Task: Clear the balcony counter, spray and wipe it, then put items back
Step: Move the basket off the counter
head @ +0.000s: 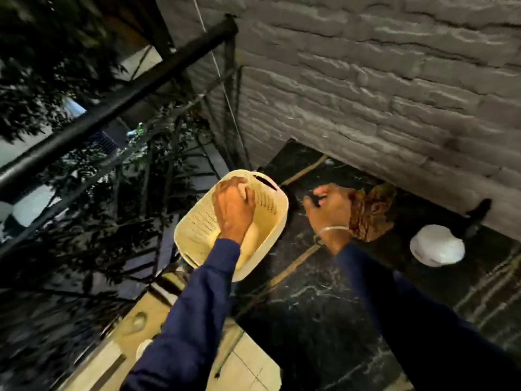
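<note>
A cream perforated plastic basket (197,230) hangs tilted over the left edge of the black marble counter (310,314). My left hand (232,210) reaches inside it and grips its wall near the rim. My right hand (328,210) is over the counter to the right, fingers closed on a small dark thing that I cannot make out. A brown patterned cloth (372,213) lies bunched just right of that hand, touching it. A white round lid-like object (437,245) rests on the counter near the wall.
A grey stone-brick wall (366,80) backs the counter. A black metal railing (112,108) with foliage behind it runs along the left. A dark fitting (476,213) sticks out of the wall above the white object. Tiled floor (248,365) lies below the counter's edge.
</note>
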`<action>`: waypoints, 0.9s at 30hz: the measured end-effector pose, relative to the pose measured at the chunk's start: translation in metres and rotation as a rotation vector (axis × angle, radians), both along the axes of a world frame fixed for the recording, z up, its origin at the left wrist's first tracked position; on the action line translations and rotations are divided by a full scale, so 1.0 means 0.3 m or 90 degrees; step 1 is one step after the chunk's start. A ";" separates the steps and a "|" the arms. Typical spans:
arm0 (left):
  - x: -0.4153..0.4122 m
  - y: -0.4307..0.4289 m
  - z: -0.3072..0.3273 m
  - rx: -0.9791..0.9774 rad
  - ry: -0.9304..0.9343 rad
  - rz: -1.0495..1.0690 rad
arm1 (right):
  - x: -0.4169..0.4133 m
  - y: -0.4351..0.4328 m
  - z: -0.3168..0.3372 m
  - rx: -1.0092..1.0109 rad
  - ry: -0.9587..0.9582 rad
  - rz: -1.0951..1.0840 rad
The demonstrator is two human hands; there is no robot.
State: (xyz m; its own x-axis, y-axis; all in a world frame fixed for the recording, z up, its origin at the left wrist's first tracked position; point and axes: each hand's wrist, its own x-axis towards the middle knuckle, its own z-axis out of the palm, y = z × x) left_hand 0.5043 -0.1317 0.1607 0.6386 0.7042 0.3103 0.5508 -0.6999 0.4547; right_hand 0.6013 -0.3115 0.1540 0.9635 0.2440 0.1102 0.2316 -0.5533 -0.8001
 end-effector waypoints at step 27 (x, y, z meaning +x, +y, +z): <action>-0.324 0.114 0.073 -0.232 0.276 0.004 | 0.023 -0.088 0.162 -0.355 0.151 0.102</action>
State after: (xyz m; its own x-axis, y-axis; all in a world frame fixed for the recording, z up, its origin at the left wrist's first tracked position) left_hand 0.4070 -0.0974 0.1826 0.6493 0.7206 -0.2432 0.7444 -0.5369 0.3970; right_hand 0.6081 -0.3379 0.2025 0.8929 0.3458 -0.2883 0.1971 -0.8759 -0.4403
